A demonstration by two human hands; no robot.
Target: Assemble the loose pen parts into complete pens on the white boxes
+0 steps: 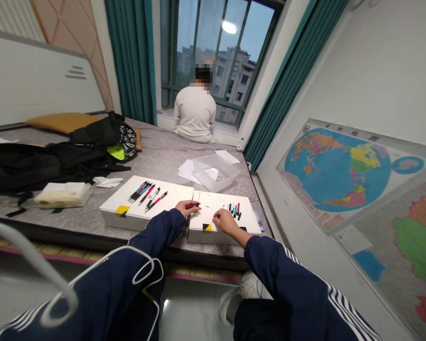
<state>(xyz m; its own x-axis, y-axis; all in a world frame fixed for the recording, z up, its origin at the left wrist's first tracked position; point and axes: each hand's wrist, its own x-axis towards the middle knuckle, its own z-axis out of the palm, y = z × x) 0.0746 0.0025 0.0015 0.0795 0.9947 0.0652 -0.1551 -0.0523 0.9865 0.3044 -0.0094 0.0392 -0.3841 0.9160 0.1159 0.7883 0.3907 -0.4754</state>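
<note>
Left hand [186, 208] pinches small dark pen part [198, 204] at white box [211, 201]; right hand [226, 221] curled on same box, grip unclear, near loose pens [235, 211].

Nothing is legible: the lettering on the wall map [335, 173] is too small to read.

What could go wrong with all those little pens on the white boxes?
The short pens lie loose on the white box by the right hand, so they might roll off and get lost on the grey mattress. That box sits close to the mattress edge, so pressing on it might tip it. The pens on the other white box could slide if the soft mattress dips.
</note>
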